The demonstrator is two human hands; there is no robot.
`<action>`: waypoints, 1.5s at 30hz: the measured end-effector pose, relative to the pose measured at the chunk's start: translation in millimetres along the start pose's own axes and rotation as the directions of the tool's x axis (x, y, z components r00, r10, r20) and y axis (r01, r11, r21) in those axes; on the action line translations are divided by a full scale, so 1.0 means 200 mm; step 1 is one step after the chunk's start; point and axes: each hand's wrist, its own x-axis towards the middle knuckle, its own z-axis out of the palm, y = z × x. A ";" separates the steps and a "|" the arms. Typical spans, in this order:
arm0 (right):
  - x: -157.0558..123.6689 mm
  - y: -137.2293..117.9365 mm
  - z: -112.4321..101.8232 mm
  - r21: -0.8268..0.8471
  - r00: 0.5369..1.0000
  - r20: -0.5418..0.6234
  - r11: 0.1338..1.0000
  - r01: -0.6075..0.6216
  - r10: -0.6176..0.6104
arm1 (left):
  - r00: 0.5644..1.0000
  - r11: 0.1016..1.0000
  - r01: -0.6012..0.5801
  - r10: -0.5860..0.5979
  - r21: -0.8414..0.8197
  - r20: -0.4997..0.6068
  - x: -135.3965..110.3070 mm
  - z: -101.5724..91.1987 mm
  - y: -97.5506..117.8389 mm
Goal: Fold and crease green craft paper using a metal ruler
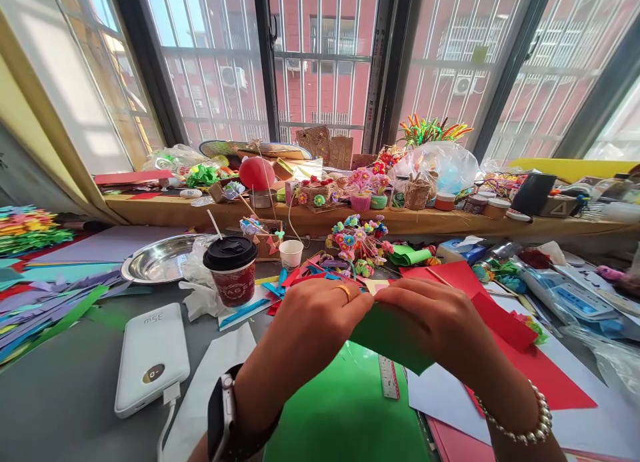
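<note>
Both of my hands meet at the top edge of a green paper sheet [395, 335], which hangs tilted below the fingers. My left hand [320, 309], with a ring and a watch on the wrist, pinches the sheet's upper left corner. On the right, my right hand [440, 315], wearing a beaded bracelet, has its fingers closed over the same edge. The thumbs are hidden. Beneath lies a larger green sheet [345, 409] with a short ruler [389, 377] on it, close under the held paper.
Left of my hands stand a dark-lidded cup [231, 272] and a white power bank [153, 359] with a cable. A metal bowl [160, 259] sits behind. Red paper [540, 369] lies at right. Paper flowers [357, 242] and a craft-filled ledge [320, 217] are at the back.
</note>
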 end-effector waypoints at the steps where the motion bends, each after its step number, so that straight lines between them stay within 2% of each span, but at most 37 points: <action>1: 0.00 0.00 -0.01 0.008 1.000 0.002 1.000 -0.006 0.006 | 1.000 1.000 -0.002 0.002 -0.023 -0.017 0.00 -0.01 -0.02; 7: -0.02 0.07 -0.07 0.108 0.989 0.100 0.987 -0.122 0.111 | 0.994 0.995 0.024 -0.033 -0.094 -0.100 -0.05 -0.11 -0.13; 13: -0.10 0.29 -0.11 -0.055 0.965 0.060 0.966 -0.251 0.254 | 0.961 0.978 0.185 -0.200 -0.095 -0.192 -0.13 -0.18 -0.24; 15: -0.11 0.32 -0.12 -0.134 0.955 0.017 0.947 -0.291 0.295 | 0.950 0.974 0.214 -0.226 -0.081 -0.215 -0.15 -0.19 -0.26; 18: -0.09 0.27 -0.12 -0.149 0.941 -0.158 0.934 -0.323 0.300 | 0.963 0.981 0.182 -0.193 -0.071 -0.186 -0.13 -0.16 -0.24; 19: -0.08 0.23 -0.11 -0.109 0.938 -0.189 0.943 -0.313 0.290 | 0.972 0.983 0.164 -0.176 -0.084 -0.159 -0.11 -0.14 -0.23; 20: -0.06 0.19 -0.10 -0.051 0.949 -0.167 0.958 -0.281 0.269 | 0.980 0.984 0.143 -0.156 -0.109 -0.123 -0.09 -0.12 -0.21; 23: -0.02 0.06 -0.05 0.111 0.990 0.056 0.984 -0.138 0.132 | 0.995 0.971 0.096 -0.101 -0.218 -0.014 -0.05 -0.09 -0.16; 26: 0.01 -0.01 0.00 0.168 0.986 0.160 0.984 -0.064 0.037 | 0.994 0.957 0.095 -0.075 -0.273 0.082 -0.04 -0.10 -0.14; 30: 0.01 -0.03 0.03 0.078 0.986 0.168 0.997 -0.025 0.011 | 0.981 0.978 0.147 -0.125 -0.148 0.151 -0.04 -0.11 -0.07; 35: -0.01 -0.07 0.02 0.020 0.984 0.178 1.000 0.015 -0.019 | 0.981 0.987 0.094 -0.071 -0.126 0.180 -0.03 -0.08 0.00; 39: -0.01 -0.05 0.01 0.020 0.986 0.168 1.000 0.005 -0.008 | 0.984 0.988 0.099 -0.080 -0.121 0.158 -0.04 -0.10 -0.04; 45: -0.03 0.04 -0.03 -0.013 0.983 0.170 0.998 -0.061 0.063 | 0.979 0.978 0.181 -0.169 -0.100 0.111 -0.09 -0.14 -0.15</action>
